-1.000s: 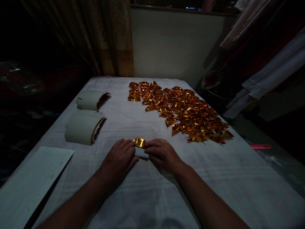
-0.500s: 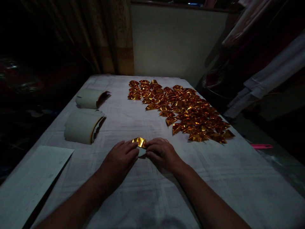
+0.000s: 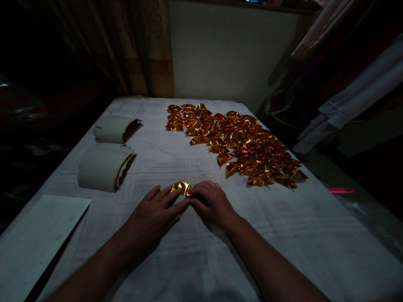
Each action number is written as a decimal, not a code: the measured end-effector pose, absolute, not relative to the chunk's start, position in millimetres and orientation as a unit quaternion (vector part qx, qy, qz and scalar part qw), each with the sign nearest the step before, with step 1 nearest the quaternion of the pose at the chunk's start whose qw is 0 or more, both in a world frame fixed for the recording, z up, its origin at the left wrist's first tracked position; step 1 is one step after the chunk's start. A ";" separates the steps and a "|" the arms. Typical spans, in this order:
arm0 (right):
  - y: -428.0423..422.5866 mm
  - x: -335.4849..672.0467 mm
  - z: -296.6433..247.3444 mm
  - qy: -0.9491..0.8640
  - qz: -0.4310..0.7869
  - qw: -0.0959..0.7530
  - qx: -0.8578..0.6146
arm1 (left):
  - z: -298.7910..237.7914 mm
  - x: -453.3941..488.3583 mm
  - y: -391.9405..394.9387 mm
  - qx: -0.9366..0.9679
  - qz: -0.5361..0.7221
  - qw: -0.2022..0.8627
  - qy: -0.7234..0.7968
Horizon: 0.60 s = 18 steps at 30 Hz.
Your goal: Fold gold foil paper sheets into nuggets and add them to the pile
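Note:
A small folded piece of gold foil paper point(image 3: 182, 188) lies between my hands on the pale checked cloth. My left hand point(image 3: 155, 212) has its index finger and thumb against its left and near edges, the other fingers stretched out. With fingers bent and pinched together, my right hand point(image 3: 212, 201) grips its right end; those fingertips partly hide the foil. Many folded gold foil pieces point(image 3: 233, 136), shiny and boat-shaped, are spread in rows over the far right of the cloth.
Two curved stacks of pale-backed paper point(image 3: 102, 170) rest at the left. Nearer me is a flat white sheet or board point(image 3: 44, 235). Beyond the cloth's right edge lies a pink strip point(image 3: 341, 190), with hanging clothes point(image 3: 355, 100) above. A curtain point(image 3: 147, 50) hangs at the back.
My left hand has shifted slightly left and spread its fingers, its thumb now reaching across to my right fingertips. The paper's pale near flap no longer shows. The view has shifted slightly.

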State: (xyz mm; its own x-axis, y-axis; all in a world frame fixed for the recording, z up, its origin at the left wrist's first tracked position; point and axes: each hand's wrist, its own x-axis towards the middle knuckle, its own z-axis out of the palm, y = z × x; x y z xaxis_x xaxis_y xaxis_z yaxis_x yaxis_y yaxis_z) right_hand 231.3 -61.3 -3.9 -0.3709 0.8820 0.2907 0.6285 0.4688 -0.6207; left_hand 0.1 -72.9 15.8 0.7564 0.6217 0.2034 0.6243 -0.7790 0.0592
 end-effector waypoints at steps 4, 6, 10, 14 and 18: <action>-61.4 232.0 -6.0 -0.797 0.217 0.321 -0.464 | 16.6 0.8 -73.1 -0.936 -0.116 0.010 -0.333; -61.4 232.5 -6.9 -0.795 0.217 0.331 -0.459 | 15.9 1.2 -72.8 -0.933 -0.118 0.011 -0.339; -61.7 233.0 -7.6 -0.799 0.206 0.334 -0.456 | 14.6 2.3 -72.4 -0.931 -0.120 0.015 -0.345; -62.5 231.0 -7.4 -0.803 0.192 0.329 -0.458 | 14.6 4.1 -72.0 -0.929 -0.120 0.020 -0.350; -63.8 226.4 -6.8 -0.794 0.186 0.320 -0.483 | 15.0 2.5 -72.3 -0.930 -0.119 0.021 -0.347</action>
